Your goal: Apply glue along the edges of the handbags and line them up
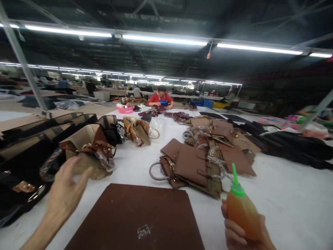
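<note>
My right hand (235,234) is wrapped round a squeeze bottle (243,213) of amber liquid, its green nozzle pointing up. At the left, my left hand (65,185) has its fingers apart and holds nothing. It reaches toward a brown and tan handbag (90,152) with plastic-wrapped handles; whether it touches the bag I cannot tell. A dark brown board or panel (135,211) lies flat between my hands, with a small whitish mark on it. Beyond it lies a pile of brown handbags (191,165), some handles wrapped in clear plastic.
Black handbags (26,163) stand in rows along the left. Another tan bag (136,130) stands farther back. Dark material (288,142) lies at the right. Across the white table (283,201), a person in red (160,99) works near a pink basin (125,109).
</note>
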### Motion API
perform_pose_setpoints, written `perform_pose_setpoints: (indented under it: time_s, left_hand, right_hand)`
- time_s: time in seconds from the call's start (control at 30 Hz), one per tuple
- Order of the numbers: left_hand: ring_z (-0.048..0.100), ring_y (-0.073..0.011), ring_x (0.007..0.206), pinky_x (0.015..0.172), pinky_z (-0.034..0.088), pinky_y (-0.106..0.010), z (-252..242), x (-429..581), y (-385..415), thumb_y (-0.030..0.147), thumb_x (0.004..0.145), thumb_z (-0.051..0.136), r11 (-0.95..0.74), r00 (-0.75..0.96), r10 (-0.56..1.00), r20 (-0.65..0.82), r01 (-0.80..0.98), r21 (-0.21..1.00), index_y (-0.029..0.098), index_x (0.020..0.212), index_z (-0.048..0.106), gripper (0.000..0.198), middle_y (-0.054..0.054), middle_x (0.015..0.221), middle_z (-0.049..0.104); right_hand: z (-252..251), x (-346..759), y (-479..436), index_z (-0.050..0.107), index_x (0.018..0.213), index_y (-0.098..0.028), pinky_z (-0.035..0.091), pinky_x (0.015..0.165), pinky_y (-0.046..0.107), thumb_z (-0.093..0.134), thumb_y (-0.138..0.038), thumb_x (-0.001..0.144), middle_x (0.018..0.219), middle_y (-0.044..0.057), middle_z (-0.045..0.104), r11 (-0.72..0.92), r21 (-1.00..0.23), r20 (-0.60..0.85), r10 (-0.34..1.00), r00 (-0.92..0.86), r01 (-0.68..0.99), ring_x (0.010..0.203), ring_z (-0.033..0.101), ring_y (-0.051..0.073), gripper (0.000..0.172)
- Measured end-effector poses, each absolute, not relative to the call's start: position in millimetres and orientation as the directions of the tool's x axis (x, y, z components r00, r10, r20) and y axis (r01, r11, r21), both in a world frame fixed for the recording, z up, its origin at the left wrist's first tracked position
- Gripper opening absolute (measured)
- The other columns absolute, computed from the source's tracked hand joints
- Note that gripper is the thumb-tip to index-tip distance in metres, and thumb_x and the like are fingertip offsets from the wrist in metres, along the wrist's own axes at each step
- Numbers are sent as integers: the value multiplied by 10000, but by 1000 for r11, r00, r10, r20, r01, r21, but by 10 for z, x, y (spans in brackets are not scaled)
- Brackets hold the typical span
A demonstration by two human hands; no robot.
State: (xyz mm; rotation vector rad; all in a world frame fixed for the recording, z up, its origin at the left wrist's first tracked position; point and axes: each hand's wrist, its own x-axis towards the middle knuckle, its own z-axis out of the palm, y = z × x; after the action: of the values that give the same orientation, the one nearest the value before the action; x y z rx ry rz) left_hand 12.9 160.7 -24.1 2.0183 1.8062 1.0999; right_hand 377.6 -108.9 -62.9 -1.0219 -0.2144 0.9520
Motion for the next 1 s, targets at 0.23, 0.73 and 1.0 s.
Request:
perform_pose_setpoints:
  time_s: [0.23,0.73,1.0]
  left_hand:
    - [596,-196,802,745,465,-279,-566,1926,1092,323,723,509,-108,493,866,-79,339,935,155,789,619,212,-23,771,647]
    - [505,-320,1106,875,432,-364,-753,3099,1148,161,471,777,-426,572,817,-71,682,594,190,1362,265,1027,-169,1256,410]
    - [507,-346,1048,851,413,-450,-760,3047,980,482,748,620,-673,645,739,195,719,174,164,1098,540,479,-185,1343,356]
  right_hand:
    - [-751,3902,-1277,521,1176,-138,457,419,158,786,-378,679,964,147,669,405,-243,-272,844,463,-881,497,495,63,613]
    - [-793,4079,-1659,483,1200,-127,427,438,167,641,-388,823,971,179,647,532,-171,-325,764,557,-829,524,483,74,485]
    - [-675,4011,-1742,456,1243,-146,436,443,189,519,-400,896,956,180,613,551,-216,-334,734,591,-806,528,464,83,434]
